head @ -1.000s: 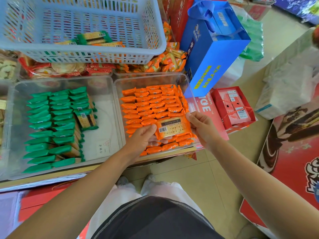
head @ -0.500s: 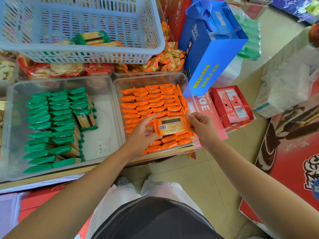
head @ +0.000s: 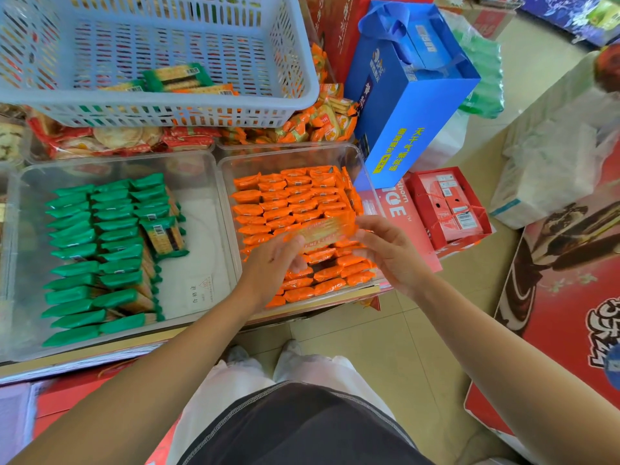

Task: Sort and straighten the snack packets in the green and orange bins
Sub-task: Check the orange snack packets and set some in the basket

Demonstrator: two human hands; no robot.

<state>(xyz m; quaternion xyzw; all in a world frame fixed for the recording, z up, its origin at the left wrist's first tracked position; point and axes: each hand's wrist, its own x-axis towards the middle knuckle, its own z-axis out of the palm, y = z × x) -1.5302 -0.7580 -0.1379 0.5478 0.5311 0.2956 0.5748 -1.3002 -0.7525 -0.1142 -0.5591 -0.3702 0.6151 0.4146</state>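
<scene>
**Orange bin near full, 1 packet in hand**

In hand: 1 packet [head: 322, 231], orange and blurred, held level between our 2 hands just above the orange bin [head: 288, 150]. Our left hand [head: 273, 263] grips its left end. Our right hand [head: 385, 253] pinches its right end.

Done, as we judge it: under and beyond the hands, the orange rows [head: 295, 203] stand on edge, close-packed, almost wall to wall. Left of the left hand, the green bin [head: 208, 229] holds 3 rough columns of green packets [head: 84, 250].

Left to do, as we judge it: the held packet needs a slot. 1 flat packet [head: 162, 234] lies face up against the column nearest the hand. That bin's near side is bare. A few loose packets [head: 177, 77] wait in the basket [head: 167, 110] beyond both bins.

Surroundings: both bins rest on a low shelf [head: 100, 356]. Tiled floor [head: 385, 347] lies below the hands. Right of the right hand sit a red box [head: 449, 206] and a blue bag [head: 412, 95].
</scene>
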